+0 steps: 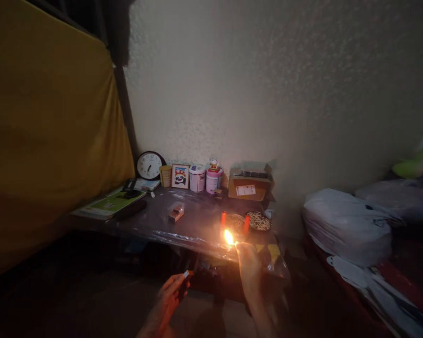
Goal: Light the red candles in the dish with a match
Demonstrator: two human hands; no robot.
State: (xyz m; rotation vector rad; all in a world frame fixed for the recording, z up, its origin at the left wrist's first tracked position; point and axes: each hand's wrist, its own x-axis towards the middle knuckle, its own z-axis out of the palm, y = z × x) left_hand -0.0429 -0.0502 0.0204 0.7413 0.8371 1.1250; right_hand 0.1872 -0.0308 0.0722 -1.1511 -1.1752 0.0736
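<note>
My right hand [248, 263] is pinched on a burning match, whose flame [229, 237] glows at the front edge of a low dark table [197, 225]. Just behind the flame stand two red candles [223, 218] on either side of a round dish [237, 221]. My left hand [171, 291] is lower and to the left, closed on a small matchbox [187, 274]. The room is dim, lit mostly by the flame.
A round tray [258, 220] sits right of the candles. Along the wall stand a clock [149, 165], a framed panda picture [180, 176], tins [197, 178] and a cardboard box [249, 185]. Books [109, 205] lie at left. White plastic bags [345, 225] fill the right.
</note>
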